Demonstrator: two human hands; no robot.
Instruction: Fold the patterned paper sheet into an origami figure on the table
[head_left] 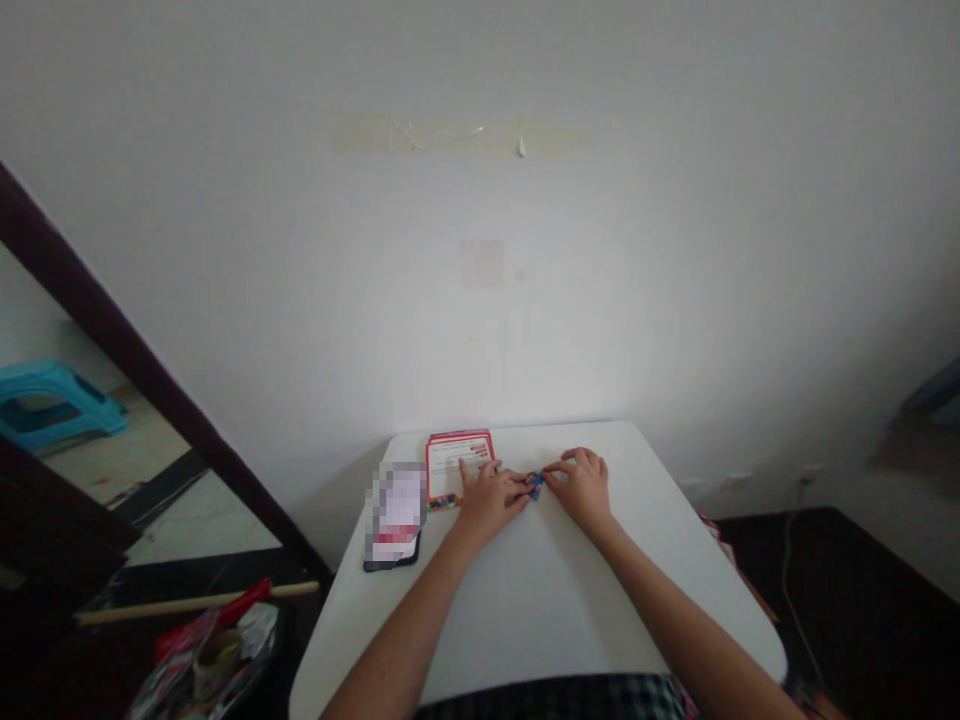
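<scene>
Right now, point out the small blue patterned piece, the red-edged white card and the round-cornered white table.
Small blue patterned piece (pixel 535 486): head view, visible middle.
Red-edged white card (pixel 447 466): head view, printed face.
Round-cornered white table (pixel 540 600): head view, bare top.

The place looked like a plain room in a home. A small white bench (pixel 555 610) with rounded corners stood by a pale wall (pixel 697 220) marked with a yellowish band (pixel 360 132). On the left, a dark frame (pixel 157 385) bordered a view of light flooring (pixel 180 525) and a blue plastic stool (pixel 86 400); below sat a cluttered container (pixel 282 640). On the right, a cable (pixel 787 560) hung near a wall socket (pixel 811 470), an ordinary domestic fitting.
</scene>
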